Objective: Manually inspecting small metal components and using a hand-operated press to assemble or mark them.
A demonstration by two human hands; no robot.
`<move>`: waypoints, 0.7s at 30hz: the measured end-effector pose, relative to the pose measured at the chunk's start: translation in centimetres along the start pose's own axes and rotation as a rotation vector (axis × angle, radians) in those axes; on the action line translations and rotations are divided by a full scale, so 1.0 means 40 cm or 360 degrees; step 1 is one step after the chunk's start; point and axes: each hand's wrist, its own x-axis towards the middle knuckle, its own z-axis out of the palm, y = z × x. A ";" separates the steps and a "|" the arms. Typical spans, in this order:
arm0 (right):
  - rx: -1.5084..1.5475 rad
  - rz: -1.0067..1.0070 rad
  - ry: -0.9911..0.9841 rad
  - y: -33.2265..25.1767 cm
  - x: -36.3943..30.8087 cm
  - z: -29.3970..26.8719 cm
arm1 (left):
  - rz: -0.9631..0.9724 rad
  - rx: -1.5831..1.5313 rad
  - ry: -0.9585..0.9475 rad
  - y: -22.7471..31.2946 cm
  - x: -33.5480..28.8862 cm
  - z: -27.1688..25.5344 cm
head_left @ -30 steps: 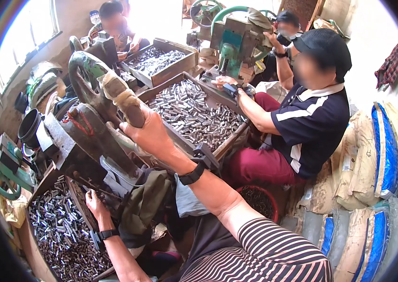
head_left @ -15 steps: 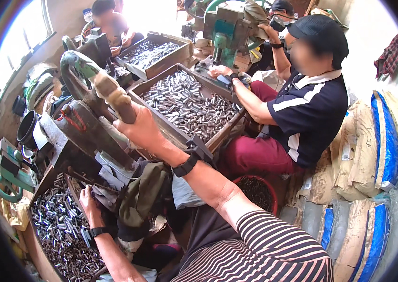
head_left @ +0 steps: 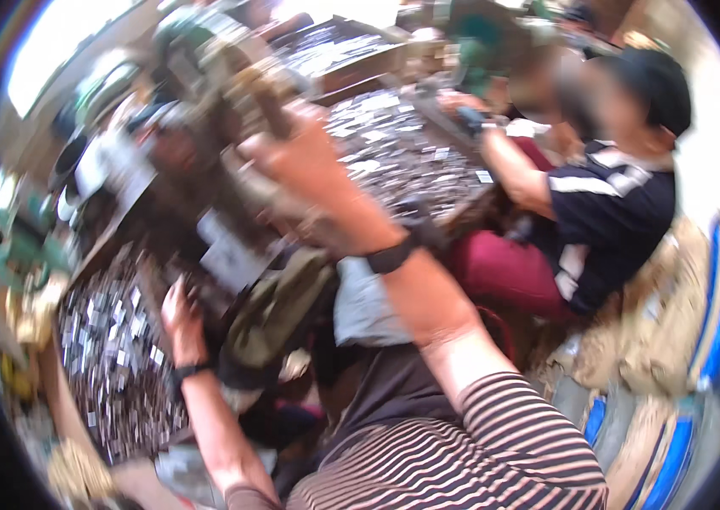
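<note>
Dark, greasy-looking metal makes up the press [head_left: 152, 223] in front of the person, and motion blur smears much of it. At its upper right stands a brown handle [head_left: 260, 92], with the right hand [head_left: 294, 157] closed around it, fingers wrapped and wrist cocked. The left hand [head_left: 181, 316] is low beside the press, just below its body, with fingers partly curled; whether a piece is pinched there I cannot tell. Small metal pieces [head_left: 113, 361] fill a wooden box [head_left: 62, 408] below and to the left of the press, right next to that left hand. A dark green cloth [head_left: 283, 310] hangs at the lower right of the press, with a grey-blue cloth [head_left: 368, 310] beyond it. More metal pieces [head_left: 394, 144] lie in another box to the right of the press, and a co-worker [head_left: 623, 200] in a dark cap sits past them. The step in hand appears to be working the press by its handle while the left hand tends the low side. The next move, I judge, calls for a firm, even right-hand grip and left fingers well clear of any moving part.
</note>
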 end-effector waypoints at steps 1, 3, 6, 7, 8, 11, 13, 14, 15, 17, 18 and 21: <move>-0.0106 -0.0016 -0.0076 -0.014 0.000 -0.030 | 0.0002 -0.0068 -0.0192 -0.008 0.006 0.000; 0.0132 0.0009 -0.0088 -0.029 0.005 -0.048 | 0.0174 -0.0117 -0.0111 -0.016 0.004 0.073; 0.0191 0.0143 0.0011 -0.059 0.009 -0.059 | 0.0166 0.0296 0.0118 0.007 0.016 0.098; 0.0198 0.0251 0.0029 -0.067 0.010 -0.054 | 0.0206 0.0458 0.0155 0.013 0.010 0.096; 0.0230 0.0251 -0.0022 -0.071 0.008 -0.041 | 0.0348 0.0603 0.0251 0.015 0.005 0.088; 0.0359 0.0318 0.0020 -0.056 -0.024 -0.005 | 0.0515 0.0784 0.0368 -0.003 0.004 0.061; 0.0304 0.0214 0.0153 -0.019 -0.052 0.004 | 0.0875 0.1115 0.0433 -0.007 0.004 0.083; 0.0303 0.0215 0.0208 0.003 -0.072 0.009 | 0.0904 0.1166 0.0438 -0.008 0.001 0.100; 0.0290 0.0206 0.0220 0.042 -0.092 0.028 | 0.0939 0.1214 0.0433 -0.007 -0.002 0.121; 0.0560 -0.0033 0.0594 0.100 -0.121 0.081 | 0.0903 0.1213 0.0555 -0.021 0.011 0.128; 0.0411 0.0085 0.0446 0.092 -0.123 0.065 | 0.0859 0.1236 0.0535 -0.025 0.011 0.121; 0.0422 0.0155 0.0062 0.050 -0.091 0.016 | 0.0875 0.1419 0.0461 -0.011 0.037 0.072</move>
